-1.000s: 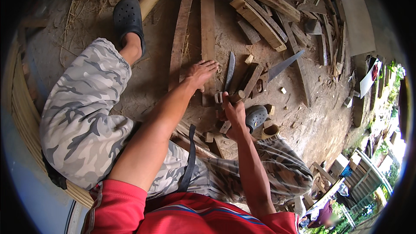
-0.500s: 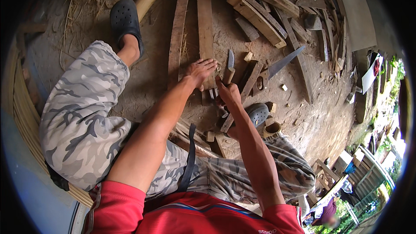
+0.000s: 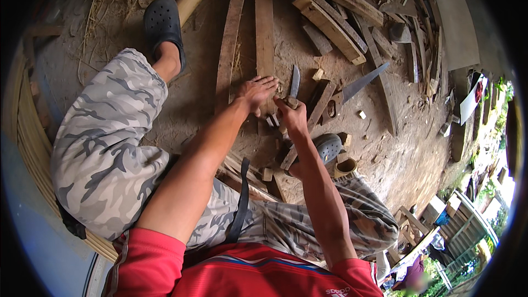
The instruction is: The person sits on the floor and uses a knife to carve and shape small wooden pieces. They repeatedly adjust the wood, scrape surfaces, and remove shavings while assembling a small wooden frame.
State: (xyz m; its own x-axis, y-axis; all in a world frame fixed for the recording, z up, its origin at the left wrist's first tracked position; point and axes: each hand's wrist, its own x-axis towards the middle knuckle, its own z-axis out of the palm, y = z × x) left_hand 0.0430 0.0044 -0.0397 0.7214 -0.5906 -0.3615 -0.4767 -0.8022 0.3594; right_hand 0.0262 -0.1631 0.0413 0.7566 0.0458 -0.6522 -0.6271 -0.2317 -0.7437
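Left hand: palm down, fingers outstretched, my left hand [image 3: 256, 92] rests flat on the long, flat brown wooden board [image 3: 264, 27], grasping nothing; its place is as it was a second ago.
Right hand: my right hand [image 3: 292, 118] is clenched around a tool with a rounded tan wooden handle [image 3: 290, 102]. Over the last second it has shifted farther and slightly left, closer to the board.
Handle end: it now points farther and overlaps the near part of a long grey metal blade [image 3: 295, 80] lying on the ground; a second ago it sat nearer, clear of that blade.
Metal piece: small shiny metal [image 3: 272, 121] shows just left of my fist, by the board's near end; I cannot tell whether it belongs to the tool.
Board: it runs from under my left palm to the far edge and lies where it did. I judge that the left hand steadies it while the work centres on its near end.
Left side: a rough, reddish-brown wooden beam [image 3: 230, 38] lies beside the board.
Right side: a brown squared timber [image 3: 320, 111] lies near my fist, then a wooden-handled handsaw with a grey toothed blade [image 3: 364, 84].
Far right: a loose pile of weathered timber offcuts [image 3: 330, 25].
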